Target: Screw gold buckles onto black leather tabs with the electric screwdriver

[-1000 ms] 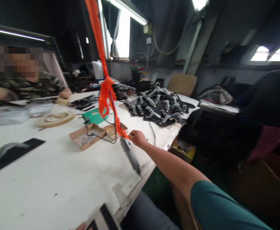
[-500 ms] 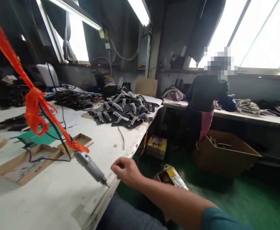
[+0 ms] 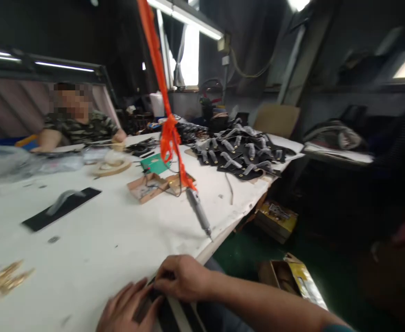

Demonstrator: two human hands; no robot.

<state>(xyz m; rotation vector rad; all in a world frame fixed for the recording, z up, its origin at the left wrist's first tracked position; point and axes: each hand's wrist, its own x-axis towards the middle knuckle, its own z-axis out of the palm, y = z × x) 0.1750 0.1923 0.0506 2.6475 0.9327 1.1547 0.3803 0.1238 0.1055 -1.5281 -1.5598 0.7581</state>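
Note:
Both my hands rest at the near edge of the white table (image 3: 119, 240). My left hand (image 3: 128, 306) lies flat with fingers stretched over a dark strip-like piece (image 3: 169, 316). My right hand (image 3: 181, 278) has its fingers curled down, pressing on the same piece. A grey pen-shaped power tool (image 3: 199, 213) hangs from an orange strap (image 3: 164, 110) just beyond them, its tip near the table edge.
A person in a camouflage shirt (image 3: 78, 127) sits at the far left. Cardboard trays (image 3: 147, 186), a green mat (image 3: 156, 163), a black strip (image 3: 62, 207) and a pile of black sandal uppers (image 3: 239, 157) lie on the table. Boxes (image 3: 275, 216) sit on the green floor.
My view swung back left. My right hand drew away from the hanging tool to the near table edge and came down on the dark piece beside my left hand.

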